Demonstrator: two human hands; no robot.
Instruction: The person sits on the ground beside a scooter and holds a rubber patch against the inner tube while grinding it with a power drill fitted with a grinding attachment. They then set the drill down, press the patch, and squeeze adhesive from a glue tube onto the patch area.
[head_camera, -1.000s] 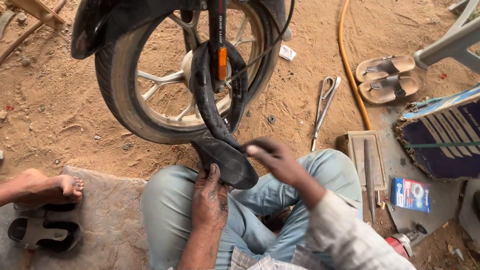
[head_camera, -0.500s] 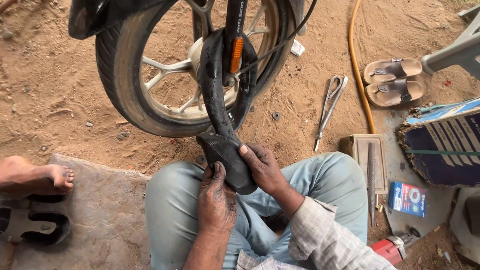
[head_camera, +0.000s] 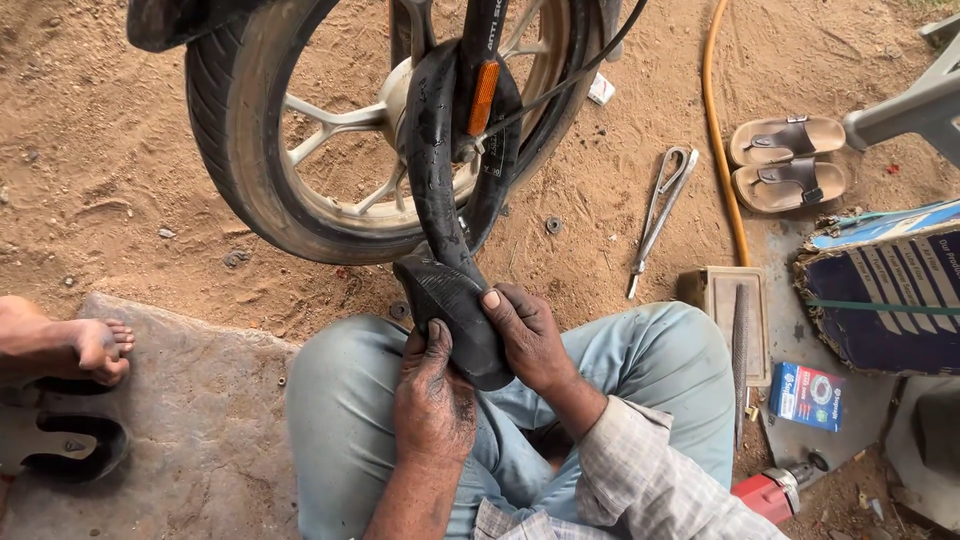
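We clamp the tube (head_camera: 450, 300) flat between left hand (head_camera: 432, 400) and right hand (head_camera: 530, 335), steadied over our knees below the wheel (head_camera: 250, 170).

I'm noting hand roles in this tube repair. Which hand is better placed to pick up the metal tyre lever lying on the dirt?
Probably the right hand. It grips the black inner tube on the side nearer the tyre lever, which lies on the person's right. The left hand also holds the tube, farther away.
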